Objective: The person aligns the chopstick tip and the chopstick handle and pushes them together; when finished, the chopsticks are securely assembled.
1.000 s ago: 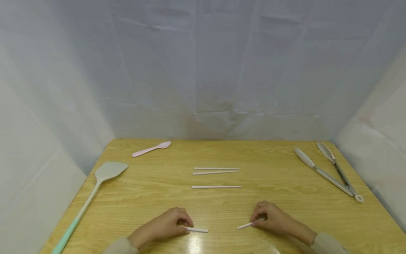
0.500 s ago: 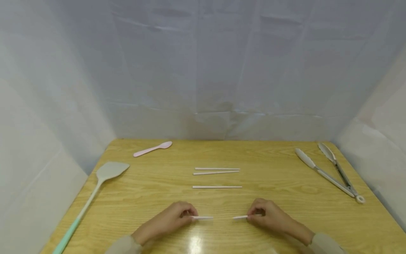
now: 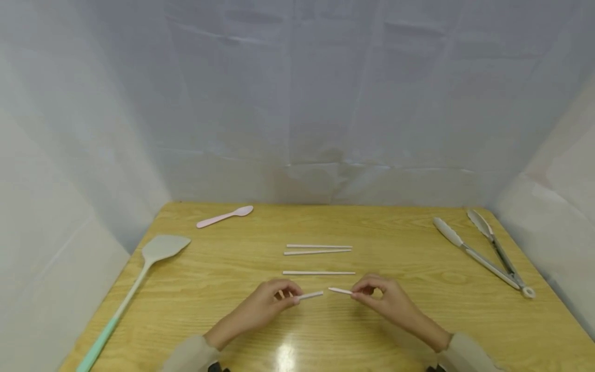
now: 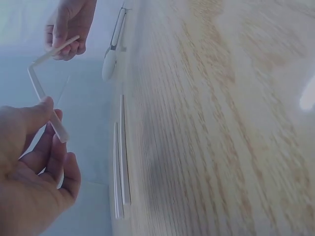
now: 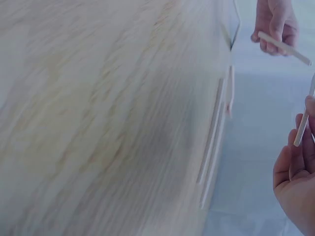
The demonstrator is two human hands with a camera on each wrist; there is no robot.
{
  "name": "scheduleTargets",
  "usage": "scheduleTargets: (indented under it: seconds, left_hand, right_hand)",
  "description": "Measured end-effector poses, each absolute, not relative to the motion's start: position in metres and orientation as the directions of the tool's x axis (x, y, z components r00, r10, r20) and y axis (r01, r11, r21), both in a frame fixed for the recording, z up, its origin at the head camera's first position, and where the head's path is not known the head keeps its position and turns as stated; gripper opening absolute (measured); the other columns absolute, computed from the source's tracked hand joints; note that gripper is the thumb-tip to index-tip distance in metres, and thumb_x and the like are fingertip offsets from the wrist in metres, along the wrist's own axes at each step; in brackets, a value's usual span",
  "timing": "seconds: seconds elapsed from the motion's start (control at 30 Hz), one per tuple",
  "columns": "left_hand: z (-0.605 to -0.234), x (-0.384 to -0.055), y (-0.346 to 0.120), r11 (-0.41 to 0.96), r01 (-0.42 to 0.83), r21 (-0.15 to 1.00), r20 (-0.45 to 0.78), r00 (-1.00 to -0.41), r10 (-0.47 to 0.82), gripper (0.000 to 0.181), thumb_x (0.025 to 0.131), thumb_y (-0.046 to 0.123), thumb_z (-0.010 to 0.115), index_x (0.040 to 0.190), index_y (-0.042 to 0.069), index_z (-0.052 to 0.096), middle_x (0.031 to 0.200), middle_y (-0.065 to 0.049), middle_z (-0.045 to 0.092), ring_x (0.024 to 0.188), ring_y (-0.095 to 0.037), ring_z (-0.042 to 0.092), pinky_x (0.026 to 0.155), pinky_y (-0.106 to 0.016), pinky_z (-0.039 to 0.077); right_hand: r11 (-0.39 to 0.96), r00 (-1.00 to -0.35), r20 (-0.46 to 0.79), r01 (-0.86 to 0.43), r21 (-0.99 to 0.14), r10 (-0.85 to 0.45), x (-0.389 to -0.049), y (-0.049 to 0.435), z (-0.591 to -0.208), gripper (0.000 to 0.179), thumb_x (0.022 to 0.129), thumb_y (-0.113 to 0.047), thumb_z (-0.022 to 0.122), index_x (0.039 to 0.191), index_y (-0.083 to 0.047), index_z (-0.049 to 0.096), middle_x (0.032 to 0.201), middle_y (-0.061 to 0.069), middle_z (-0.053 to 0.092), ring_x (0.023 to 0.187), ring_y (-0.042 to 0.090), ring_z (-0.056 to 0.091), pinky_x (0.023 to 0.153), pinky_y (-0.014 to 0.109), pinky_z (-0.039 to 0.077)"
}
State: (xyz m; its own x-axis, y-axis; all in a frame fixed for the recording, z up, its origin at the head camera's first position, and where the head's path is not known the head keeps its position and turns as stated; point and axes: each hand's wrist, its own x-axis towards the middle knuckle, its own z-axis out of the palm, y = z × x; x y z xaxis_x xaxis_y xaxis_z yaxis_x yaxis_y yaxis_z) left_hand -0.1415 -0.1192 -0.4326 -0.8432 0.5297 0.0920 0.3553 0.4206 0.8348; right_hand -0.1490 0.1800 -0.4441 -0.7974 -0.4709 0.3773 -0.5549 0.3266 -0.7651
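Note:
My left hand (image 3: 265, 306) pinches a short white piece of chopstick (image 3: 311, 295) between thumb and fingers, its blunt end pointing right. A second short piece (image 3: 340, 291), thinner toward its left tip, is pinched by my right hand (image 3: 389, 300). The two tips face each other with a small gap in the head view. From the left wrist, the left piece (image 4: 38, 84) and the right piece (image 4: 54, 52) overlap at their tips and form an angle. Both hands are raised over the table. Just beyond them lies a whole white chopstick (image 3: 318, 273).
Two more white chopsticks, the front one (image 3: 317, 252) and the rear one (image 3: 319, 246), lie behind it. A pink spoon (image 3: 218, 220) is at the back left, a spatula (image 3: 160, 248) with a green handle at the left edge, and spread tongs (image 3: 488, 266) at the right.
Both hands have moved forward, away from me, and toward each other, each still pinching its chopstick piece. The gap between the tips has narrowed. Things lying on the table stay put.

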Motion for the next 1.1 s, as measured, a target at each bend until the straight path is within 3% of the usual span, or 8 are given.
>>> scheduleTargets:
  seconds: [0.43, 1.1]
  left_hand:
    - [-0.429, -0.141, -0.115, 0.404, 0.385, 0.829, 0.147, -0.849, 0.508, 0.017, 0.092, 0.018, 0.062, 0.101, 0.005, 0.068, 0.092, -0.001, 0.066, 0.083, -0.007, 0.055, 0.074, -0.023, 0.047]
    - [-0.429, -0.144, -0.120, 0.447, 0.566, 0.693, 0.310, -0.794, 0.523, 0.017, 0.093, 0.016, 0.061, 0.104, 0.006, 0.068, 0.097, -0.001, 0.067, 0.087, -0.009, 0.054, 0.078, -0.026, 0.048]
  right_hand:
    - [0.308, -0.766, 0.413, -0.598, -0.740, -0.492, -0.148, 0.176, -0.436, 0.012, 0.082, -0.002, 0.071, 0.090, -0.010, 0.072, 0.079, -0.002, 0.064, 0.070, 0.003, 0.054, 0.062, 0.022, 0.049]
    - [0.325, -0.689, 0.489, -0.702, -0.634, -0.535, -0.156, 0.177, -0.422, 0.013, 0.080, 0.002, 0.071, 0.090, -0.006, 0.072, 0.082, -0.002, 0.063, 0.067, 0.003, 0.050, 0.057, 0.019, 0.046]
